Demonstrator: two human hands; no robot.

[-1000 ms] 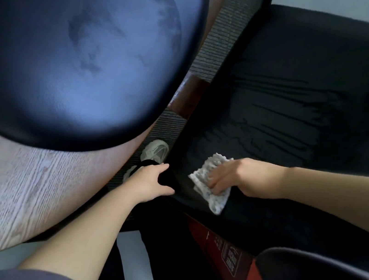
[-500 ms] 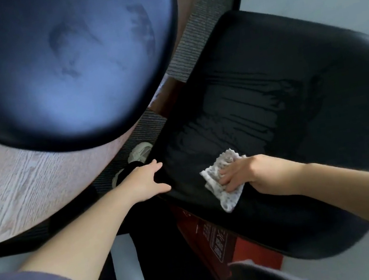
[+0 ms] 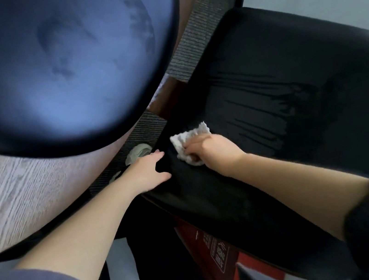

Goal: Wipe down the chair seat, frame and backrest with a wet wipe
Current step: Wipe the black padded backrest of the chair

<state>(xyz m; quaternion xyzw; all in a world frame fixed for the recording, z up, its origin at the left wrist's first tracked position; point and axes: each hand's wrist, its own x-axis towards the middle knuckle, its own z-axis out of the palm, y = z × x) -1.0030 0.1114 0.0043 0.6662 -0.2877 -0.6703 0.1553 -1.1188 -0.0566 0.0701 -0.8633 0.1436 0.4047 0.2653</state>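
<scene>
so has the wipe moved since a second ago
Yes: the right hand has pushed the wet wipe up the chair seat, away from the person, toward the edge that the left hand grips.

Reaches forward with both bare forearms, clasps the chair seat edge between spread thumb and fingers of the left hand, and, just right of that grip, presses the wet wipe down under the curled fingers of the right hand, knuckles up.
</scene>
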